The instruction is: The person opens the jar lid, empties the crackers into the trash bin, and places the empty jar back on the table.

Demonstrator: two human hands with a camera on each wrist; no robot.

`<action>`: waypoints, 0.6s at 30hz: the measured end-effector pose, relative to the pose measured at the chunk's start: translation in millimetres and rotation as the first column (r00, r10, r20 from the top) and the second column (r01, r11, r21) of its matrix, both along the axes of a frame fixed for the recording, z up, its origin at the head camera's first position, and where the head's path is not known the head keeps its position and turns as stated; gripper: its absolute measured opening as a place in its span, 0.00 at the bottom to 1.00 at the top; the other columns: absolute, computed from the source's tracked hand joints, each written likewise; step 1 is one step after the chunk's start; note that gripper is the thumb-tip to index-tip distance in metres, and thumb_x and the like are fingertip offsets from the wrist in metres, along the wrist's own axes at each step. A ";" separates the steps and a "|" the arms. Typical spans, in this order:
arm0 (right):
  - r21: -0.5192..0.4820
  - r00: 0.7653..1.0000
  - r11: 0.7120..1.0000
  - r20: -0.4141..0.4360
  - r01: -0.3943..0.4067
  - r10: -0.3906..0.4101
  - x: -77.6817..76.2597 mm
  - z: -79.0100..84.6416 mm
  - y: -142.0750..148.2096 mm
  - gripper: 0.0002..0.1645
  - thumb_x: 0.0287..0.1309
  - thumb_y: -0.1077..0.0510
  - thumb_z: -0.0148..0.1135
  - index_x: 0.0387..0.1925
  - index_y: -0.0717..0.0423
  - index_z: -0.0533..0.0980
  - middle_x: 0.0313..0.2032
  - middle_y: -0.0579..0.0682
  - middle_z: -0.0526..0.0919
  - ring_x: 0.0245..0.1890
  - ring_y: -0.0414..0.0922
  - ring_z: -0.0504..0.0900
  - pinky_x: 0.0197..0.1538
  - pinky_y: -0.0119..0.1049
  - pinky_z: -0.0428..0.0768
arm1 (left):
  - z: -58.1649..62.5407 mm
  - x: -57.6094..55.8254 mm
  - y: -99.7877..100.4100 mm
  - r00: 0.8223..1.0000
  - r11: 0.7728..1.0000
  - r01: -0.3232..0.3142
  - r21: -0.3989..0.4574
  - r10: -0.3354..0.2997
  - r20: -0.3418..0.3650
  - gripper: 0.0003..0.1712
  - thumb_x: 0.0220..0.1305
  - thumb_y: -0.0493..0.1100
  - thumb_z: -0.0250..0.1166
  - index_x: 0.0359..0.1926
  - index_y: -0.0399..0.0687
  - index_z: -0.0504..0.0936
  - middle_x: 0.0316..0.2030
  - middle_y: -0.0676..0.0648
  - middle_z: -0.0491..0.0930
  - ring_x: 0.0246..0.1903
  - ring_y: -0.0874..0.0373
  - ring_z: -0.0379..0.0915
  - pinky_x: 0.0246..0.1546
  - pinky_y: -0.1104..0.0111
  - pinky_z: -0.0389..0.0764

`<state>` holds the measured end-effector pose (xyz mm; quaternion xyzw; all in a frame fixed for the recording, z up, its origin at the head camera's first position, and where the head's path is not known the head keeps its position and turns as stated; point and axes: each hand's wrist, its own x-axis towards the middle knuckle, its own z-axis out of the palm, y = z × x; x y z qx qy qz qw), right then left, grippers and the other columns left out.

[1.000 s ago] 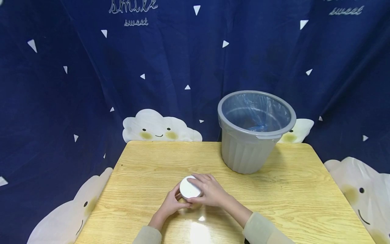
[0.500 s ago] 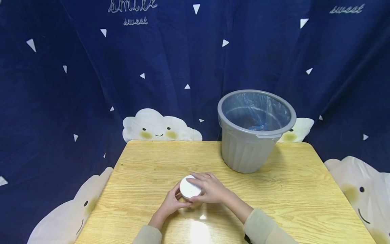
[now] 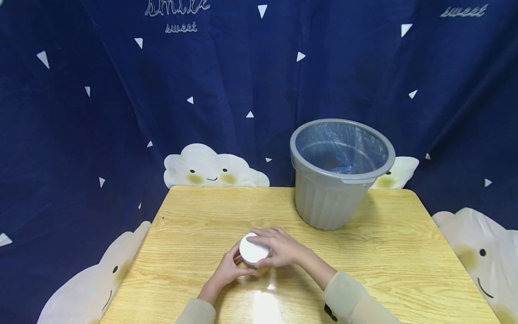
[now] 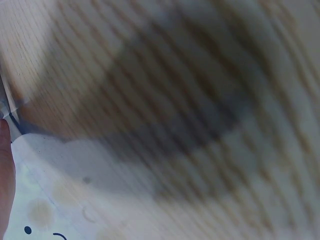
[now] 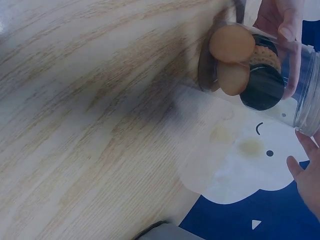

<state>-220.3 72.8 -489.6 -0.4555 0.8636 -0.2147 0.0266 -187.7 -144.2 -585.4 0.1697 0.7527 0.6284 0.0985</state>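
Observation:
A clear jar stands on the table, its see-through wall showing in the right wrist view. Inside lie several round cookies, some light brown and some dark. Its round white lid faces up in the head view. My left hand holds the jar's side, thumb in front and fingers behind. From the right, my right hand grips the lid's rim, its thumb at the near edge and fingers over the far edge. Only a sliver of a finger shows in the left wrist view.
A grey ribbed trash bin with a bluish plastic liner stands at the back right of the wooden table. Behind the table hangs a dark blue curtain with white triangles and smiling clouds.
My right hand has shifted slightly round the lid, its thumb sliding a little to the right and its wrist rising. My left hand and the jar stay in place.

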 end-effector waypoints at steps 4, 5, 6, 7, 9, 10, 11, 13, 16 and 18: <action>0.002 1.000 1.000 0.001 -0.023 0.023 -2.4 0.7 0.0 0.41 0.47 0.37 0.63 0.62 0.45 0.66 0.65 0.51 0.63 0.63 0.49 0.62 0.65 0.55 0.58 | 0.0 0.0 -0.4 1.000 1.000 -0.001 -0.006 0.001 0.005 0.55 0.41 0.42 0.75 0.69 0.53 0.53 0.64 0.45 0.62 0.62 0.44 0.57 0.62 0.54 0.63; 0.004 1.000 1.000 0.002 -0.026 0.026 -2.8 0.9 0.0 0.41 0.46 0.37 0.63 0.62 0.44 0.66 0.65 0.51 0.63 0.64 0.49 0.62 0.65 0.55 0.57 | 0.3 0.0 -0.3 1.000 1.000 -0.001 -0.009 0.001 0.005 0.55 0.41 0.41 0.75 0.69 0.53 0.53 0.64 0.45 0.62 0.62 0.44 0.57 0.62 0.54 0.63; 0.005 1.000 1.000 0.006 -0.029 0.029 -3.0 1.4 0.1 0.41 0.46 0.37 0.63 0.62 0.44 0.66 0.65 0.50 0.62 0.64 0.49 0.62 0.65 0.55 0.57 | 0.1 -0.2 -0.2 1.000 1.000 -0.003 -0.010 0.003 0.006 0.55 0.41 0.41 0.75 0.69 0.53 0.53 0.64 0.45 0.62 0.62 0.45 0.57 0.62 0.54 0.63; 0.007 0.999 0.999 0.007 -0.032 0.032 -3.5 1.5 0.1 0.41 0.46 0.37 0.63 0.62 0.44 0.66 0.65 0.50 0.62 0.64 0.49 0.62 0.65 0.55 0.56 | -0.2 -0.5 -0.1 1.000 1.000 -0.004 -0.006 0.004 0.005 0.55 0.41 0.40 0.75 0.69 0.52 0.53 0.64 0.44 0.61 0.62 0.44 0.57 0.62 0.54 0.63; 0.006 0.999 0.999 0.012 -0.042 0.042 -4.4 1.7 0.1 0.42 0.46 0.37 0.64 0.62 0.44 0.66 0.65 0.50 0.62 0.64 0.49 0.61 0.66 0.55 0.56 | -1.0 -0.9 -0.1 1.000 1.000 -0.003 0.002 0.003 0.003 0.55 0.42 0.38 0.74 0.69 0.51 0.52 0.64 0.43 0.61 0.62 0.43 0.56 0.62 0.53 0.63; 0.004 0.999 0.999 0.013 -0.047 0.047 -4.8 1.7 0.0 0.42 0.46 0.37 0.64 0.63 0.44 0.65 0.65 0.51 0.62 0.64 0.50 0.61 0.66 0.55 0.56 | -1.3 -1.1 -0.2 1.000 1.000 -0.001 0.006 0.001 0.001 0.56 0.42 0.37 0.74 0.69 0.50 0.52 0.64 0.43 0.60 0.62 0.43 0.56 0.62 0.53 0.63; -0.002 0.998 0.999 0.016 -0.053 0.053 -5.2 1.7 -0.1 0.41 0.46 0.38 0.64 0.62 0.45 0.66 0.65 0.51 0.62 0.64 0.50 0.61 0.65 0.56 0.56 | -1.5 -0.9 -0.3 1.000 1.000 0.000 0.009 0.000 0.003 0.56 0.42 0.37 0.74 0.69 0.50 0.52 0.64 0.43 0.60 0.63 0.43 0.56 0.62 0.52 0.62; -0.014 0.998 0.998 0.017 -0.067 0.068 -6.0 1.7 -0.3 0.41 0.46 0.39 0.65 0.62 0.46 0.66 0.65 0.52 0.62 0.64 0.52 0.61 0.65 0.57 0.56 | -1.4 -0.8 -0.3 1.000 1.000 0.001 0.016 -0.001 0.006 0.56 0.42 0.36 0.74 0.69 0.50 0.51 0.64 0.43 0.60 0.63 0.42 0.56 0.62 0.51 0.62; -0.027 0.996 0.996 0.022 -0.082 0.083 -7.4 1.5 -0.9 0.41 0.45 0.40 0.65 0.62 0.47 0.67 0.64 0.52 0.63 0.63 0.52 0.62 0.64 0.57 0.56 | -0.2 -0.2 -0.5 1.000 1.000 -0.001 0.009 0.001 0.018 0.56 0.42 0.38 0.74 0.69 0.52 0.52 0.64 0.44 0.61 0.62 0.44 0.56 0.62 0.53 0.62; -0.025 0.996 0.996 0.033 -0.087 0.088 -8.2 1.6 -1.3 0.41 0.45 0.41 0.66 0.62 0.47 0.67 0.64 0.52 0.63 0.64 0.52 0.61 0.65 0.57 0.55 | 0.7 0.2 -0.3 1.000 1.000 -0.005 0.005 0.005 0.022 0.55 0.41 0.40 0.75 0.69 0.52 0.52 0.64 0.45 0.61 0.62 0.45 0.57 0.62 0.55 0.63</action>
